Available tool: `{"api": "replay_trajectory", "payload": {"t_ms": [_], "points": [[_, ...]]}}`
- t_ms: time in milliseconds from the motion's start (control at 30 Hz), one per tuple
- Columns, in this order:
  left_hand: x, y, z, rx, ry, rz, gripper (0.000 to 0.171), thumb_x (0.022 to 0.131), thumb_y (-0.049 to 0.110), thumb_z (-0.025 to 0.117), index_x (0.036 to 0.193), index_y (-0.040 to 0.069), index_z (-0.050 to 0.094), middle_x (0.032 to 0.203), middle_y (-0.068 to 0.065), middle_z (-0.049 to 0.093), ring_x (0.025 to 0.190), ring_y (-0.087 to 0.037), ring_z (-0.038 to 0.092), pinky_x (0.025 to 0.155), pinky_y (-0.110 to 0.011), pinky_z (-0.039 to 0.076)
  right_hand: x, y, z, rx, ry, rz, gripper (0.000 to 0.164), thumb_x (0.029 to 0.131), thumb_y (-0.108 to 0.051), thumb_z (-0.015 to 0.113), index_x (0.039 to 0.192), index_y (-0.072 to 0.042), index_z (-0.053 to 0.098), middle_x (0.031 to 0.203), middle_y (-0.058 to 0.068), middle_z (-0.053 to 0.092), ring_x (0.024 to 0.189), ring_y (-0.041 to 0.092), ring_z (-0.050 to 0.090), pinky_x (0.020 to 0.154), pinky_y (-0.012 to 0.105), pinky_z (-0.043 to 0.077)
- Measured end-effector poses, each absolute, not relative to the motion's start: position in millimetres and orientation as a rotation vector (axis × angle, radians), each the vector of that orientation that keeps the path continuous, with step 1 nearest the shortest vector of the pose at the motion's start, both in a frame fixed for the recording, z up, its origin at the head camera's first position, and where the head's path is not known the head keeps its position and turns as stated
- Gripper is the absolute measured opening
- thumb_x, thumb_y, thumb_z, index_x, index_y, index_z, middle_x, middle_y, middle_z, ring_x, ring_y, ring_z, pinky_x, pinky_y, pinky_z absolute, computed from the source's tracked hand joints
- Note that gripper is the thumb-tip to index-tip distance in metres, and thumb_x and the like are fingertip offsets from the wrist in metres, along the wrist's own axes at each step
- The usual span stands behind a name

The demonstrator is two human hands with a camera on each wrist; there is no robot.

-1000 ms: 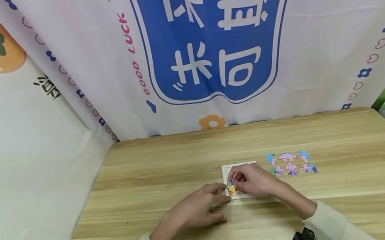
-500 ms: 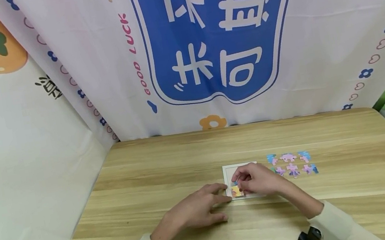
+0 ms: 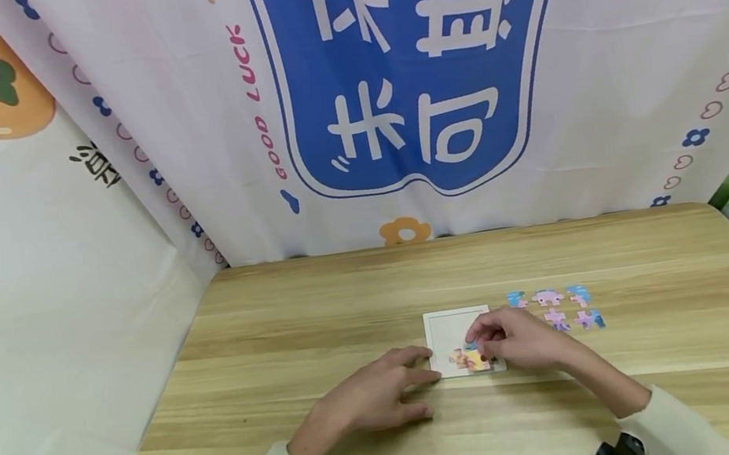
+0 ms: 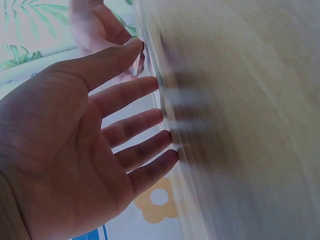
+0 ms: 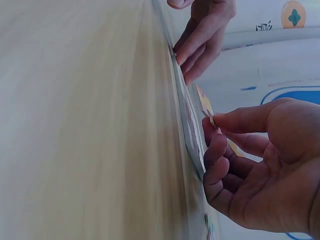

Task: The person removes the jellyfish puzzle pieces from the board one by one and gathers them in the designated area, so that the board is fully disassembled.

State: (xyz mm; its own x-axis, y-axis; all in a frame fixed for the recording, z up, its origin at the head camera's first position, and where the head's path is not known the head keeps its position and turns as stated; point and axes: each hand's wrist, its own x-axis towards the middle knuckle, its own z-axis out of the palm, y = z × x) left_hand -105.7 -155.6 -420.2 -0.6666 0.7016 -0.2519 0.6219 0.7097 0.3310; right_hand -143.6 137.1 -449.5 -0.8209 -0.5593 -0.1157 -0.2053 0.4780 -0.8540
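Observation:
A white puzzle tray (image 3: 439, 327) lies flat on the table. In its lower part sits a pinkish-orange jigsaw piece (image 3: 458, 358). My right hand (image 3: 521, 338) pinches a yellow and blue jigsaw piece (image 3: 476, 358) between thumb and fingers, low over the tray's lower right. In the right wrist view, thumb and forefinger grip that piece by its edge (image 5: 212, 121), tilted. My left hand (image 3: 383, 391) rests by the tray's left side, fingers extended, two fingertips at its border. The left wrist view shows its fingers (image 4: 132, 124) spread and straight.
Right of the tray, several pink and blue jigsaw pieces (image 3: 548, 298) lie in two rows on the wooden table (image 3: 320, 306); my right hand covers part of that area. A printed curtain (image 3: 349, 222) hangs behind the table's far edge.
My right hand has moved right with the yellow piece, from the tray's lower left to its lower right. The pinkish-orange piece now shows uncovered. The left hand has stayed put.

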Motion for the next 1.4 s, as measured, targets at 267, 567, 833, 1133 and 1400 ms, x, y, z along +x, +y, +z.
{"api": "replay_trajectory", "payload": {"t_ms": [267,567,833,1133,1400], "points": [[-105.2,-156.1,-420.9,1.027,2.565,0.307,0.05,0.103,0.043,0.073,0.149,0.024,0.066,0.168,-0.004,0.046,0.154,-0.024,0.047,0.122,-0.041,0.048,-140.4,167.5,-447.4,-0.65,2.396,-1.283,0.016,0.102,-0.009,0.067,0.114,-0.004,0.076,0.1,0.004,0.073,0.087,0.014,0.062,0.074,0.023,0.054],[-105.3,-156.6,-420.8,1.03,2.565,0.307,0.05,0.103,0.043,0.072,0.149,0.024,0.066,0.168,-0.003,0.046,0.154,-0.023,0.047,0.122,-0.041,0.048,-137.4,194.8,-443.5,-0.593,2.462,-1.278,0.018,0.103,-0.012,0.069,0.117,-0.005,0.077,0.109,0.005,0.072,0.091,0.011,0.062,0.076,0.022,0.054],[-105.4,-156.5,-422.1,1.031,2.565,0.305,0.05,0.104,0.043,0.072,0.149,0.024,0.066,0.168,-0.003,0.046,0.154,-0.023,0.046,0.122,-0.041,0.048,-132.1,214.7,-444.8,-0.555,2.483,-1.251,0.018,0.103,-0.012,0.07,0.117,-0.004,0.076,0.106,0.004,0.072,0.089,0.008,0.059,0.075,0.022,0.052],[-104.4,-155.7,-420.9,1.023,2.563,0.318,0.049,0.103,0.043,0.072,0.148,0.024,0.067,0.168,-0.003,0.047,0.154,-0.022,0.046,0.123,-0.041,0.047,-127.3,231.7,-445.6,-0.504,2.521,-1.228,0.018,0.102,-0.008,0.07,0.118,-0.003,0.077,0.099,0.003,0.07,0.081,0.006,0.052,0.068,0.021,0.048],[-104.5,-155.1,-421.3,1.02,2.565,0.327,0.049,0.103,0.043,0.073,0.148,0.024,0.067,0.167,-0.003,0.047,0.154,-0.022,0.047,0.123,-0.041,0.047,-124.7,234.0,-446.9,-0.492,2.527,-1.211,0.014,0.1,-0.01,0.072,0.113,-0.007,0.078,0.097,0.003,0.07,0.082,0.006,0.056,0.07,0.021,0.051]]}}
